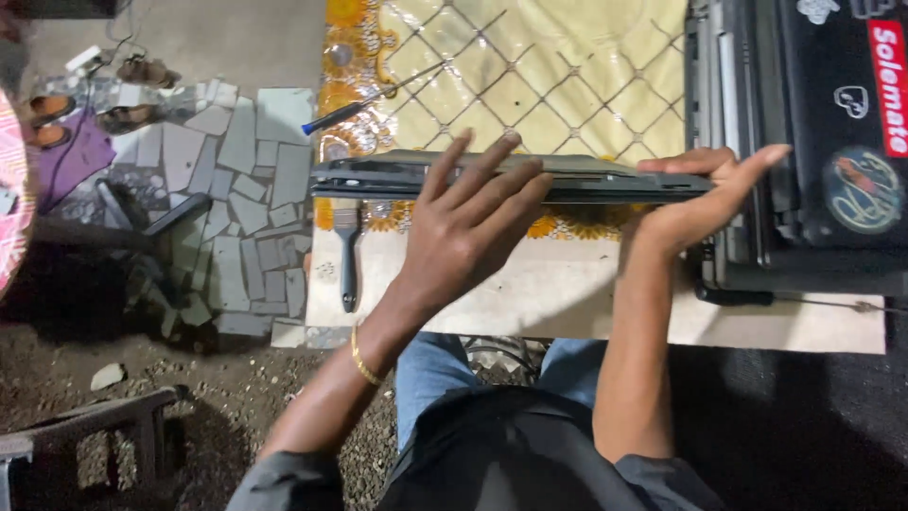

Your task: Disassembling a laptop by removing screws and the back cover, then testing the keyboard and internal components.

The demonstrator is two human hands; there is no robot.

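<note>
I hold a closed dark grey laptop [378, 177] edge-on above the table, seen from its thin side. My left hand [468, 222] lies flat over the near face of the laptop, fingers spread and pointing away from me. At the laptop's right end, my right hand [705, 194] cups the corner, with the palm against the edge and the fingers stretched out to the right. A thin gold bangle [362, 357] sits on my left wrist.
The table carries a yellow patterned cloth [530, 76] under plastic. A blue-handled screwdriver [364, 102] lies on it at the back left, a small brush [348, 251] at the front left. A black case with stickers [832, 123] fills the right side. Broken tiles [246, 180] cover the floor on the left.
</note>
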